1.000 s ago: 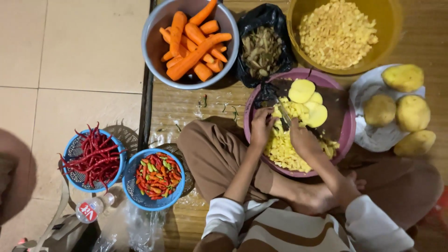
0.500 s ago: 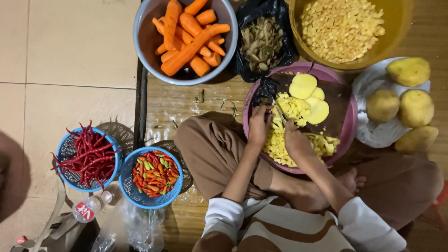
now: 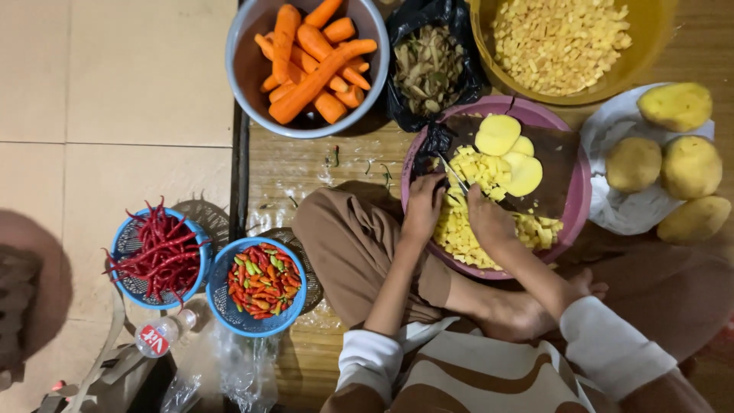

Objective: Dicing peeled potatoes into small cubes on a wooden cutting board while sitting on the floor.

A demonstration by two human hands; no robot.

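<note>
I sit cross-legged over a pink basin point(image 3: 569, 229) that holds a dark cutting board point(image 3: 554, 157). On the board lie potato slices point(image 3: 498, 134) and a heap of diced potato point(image 3: 459, 237). My left hand point(image 3: 423, 208) presses its curled fingers on potato pieces at the board's left edge. Just to its right, my right hand point(image 3: 489, 222) grips a knife point(image 3: 454, 174), its thin blade slanting up-left between the two hands.
A yellow bowl of diced potato point(image 3: 566, 42) and a black bag of peelings point(image 3: 432, 65) stand beyond the basin. A grey bowl of carrots point(image 3: 310, 61) is far left, whole peeled potatoes point(image 3: 665, 164) right. Two blue baskets of chillies point(image 3: 157, 256) point(image 3: 260, 283) and a small bottle point(image 3: 160, 336) sit left.
Both hands stay at the board with only small cutting motions. The view has shifted slightly, so the bowls sit a little higher in the picture.
</note>
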